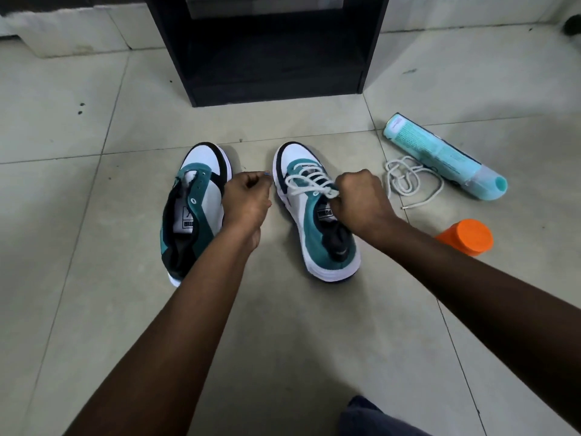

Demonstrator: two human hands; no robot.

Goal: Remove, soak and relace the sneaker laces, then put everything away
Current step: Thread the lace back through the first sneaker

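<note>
On the tiled floor (94, 73), your right hand (358, 199) gripped the laced sneaker's (317, 215) lace (309, 180); your left hand's (246, 199) fingers were curled together beside the unlaced sneaker (195, 199).

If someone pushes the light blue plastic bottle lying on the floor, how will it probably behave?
The light blue plastic bottle lies on its side on the tiled floor, and its body looks rounded, so it would probably roll rather than slide. Its cap seems to be off, so any liquid inside may spill. It likely feels light.
</note>
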